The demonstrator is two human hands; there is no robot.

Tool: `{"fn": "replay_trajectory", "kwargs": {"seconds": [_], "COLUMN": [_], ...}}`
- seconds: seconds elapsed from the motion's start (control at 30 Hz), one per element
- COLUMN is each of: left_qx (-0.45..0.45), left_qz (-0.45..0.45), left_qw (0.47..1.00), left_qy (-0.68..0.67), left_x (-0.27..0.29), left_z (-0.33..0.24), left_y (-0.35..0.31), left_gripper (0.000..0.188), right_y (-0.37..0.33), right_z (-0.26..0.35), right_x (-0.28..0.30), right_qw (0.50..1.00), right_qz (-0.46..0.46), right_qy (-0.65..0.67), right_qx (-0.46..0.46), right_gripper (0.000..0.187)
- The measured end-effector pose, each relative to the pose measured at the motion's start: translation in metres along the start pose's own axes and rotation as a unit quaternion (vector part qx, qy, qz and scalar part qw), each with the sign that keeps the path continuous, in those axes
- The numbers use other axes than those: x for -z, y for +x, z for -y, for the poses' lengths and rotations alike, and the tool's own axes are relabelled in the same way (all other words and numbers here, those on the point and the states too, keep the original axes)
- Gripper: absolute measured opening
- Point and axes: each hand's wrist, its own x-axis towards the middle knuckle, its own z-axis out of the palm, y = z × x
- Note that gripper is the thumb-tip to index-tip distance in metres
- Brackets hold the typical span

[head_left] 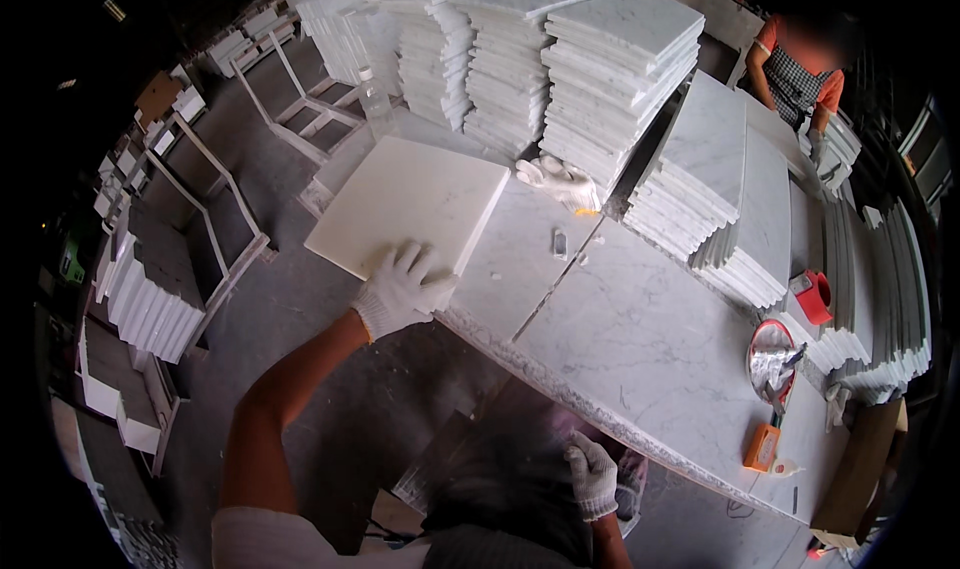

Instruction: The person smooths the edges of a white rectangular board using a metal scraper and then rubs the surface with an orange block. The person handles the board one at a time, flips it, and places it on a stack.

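Note:
My left hand [402, 287], in a white knit glove, lies with fingers spread on the near corner of a pale square stone tile [415, 204]. The tile sits at the left end of a marble-topped bench [640, 319]. My right hand [592, 477], also gloved, is low beside my body, below the bench's front edge. Its fingers are curled in; anything inside them is hidden. A spare pair of white gloves [560, 182] lies behind the tile, and a small clear piece [560, 243] sits on the bench to its right.
Tall stacks of marble tiles [620, 79] line the back, beside a clear bottle [375, 99]. At right are more slabs [715, 169], a red-rimmed bowl [772, 357], a red tape roll [812, 297], an orange box [762, 447] and a cardboard box [865, 479]. Another person [800, 69] stands far right.

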Motion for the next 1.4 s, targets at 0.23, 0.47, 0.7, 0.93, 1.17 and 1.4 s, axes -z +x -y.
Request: {"fn": "replay_trajectory", "kwargs": {"seconds": [0.23, 0.47, 0.7, 0.93, 1.17, 1.4], "left_qx": [0.078, 0.107, 0.075, 0.061, 0.006, -0.019], "left_qz": [0.004, -0.001, 0.007, 0.069, 0.019, 0.002], "left_qw": [0.997, 0.994, 0.996, 0.995, 0.999, 0.998], "left_qy": [-0.010, -0.013, -0.052, -0.028, 0.038, 0.066], "left_x": [-0.002, 0.005, 0.004, 0.011, 0.001, -0.004], "left_z": [-0.022, -0.029, -0.018, -0.015, -0.011, -0.014], "left_y": [0.002, 0.006, 0.010, 0.016, 0.013, 0.015], "left_gripper": [0.072, 0.069, 0.063, 0.061, 0.055, 0.047], "right_y": [0.001, -0.004, -0.009, -0.013, -0.011, -0.014], "right_z": [-0.001, -0.003, -0.011, -0.023, -0.008, -0.014], "right_x": [-0.002, -0.002, -0.001, -0.001, 0.004, 0.011], "right_qw": [0.999, 0.998, 0.999, 1.000, 0.999, 1.000], "right_qz": [0.008, 0.003, 0.008, 0.002, -0.001, -0.007], "right_qy": [-0.029, -0.043, -0.006, 0.006, -0.018, -0.020], "right_qx": [0.021, 0.041, 0.030, 0.024, 0.033, 0.017], "right_gripper": [0.026, 0.026, 0.027, 0.027, 0.025, 0.025]}}
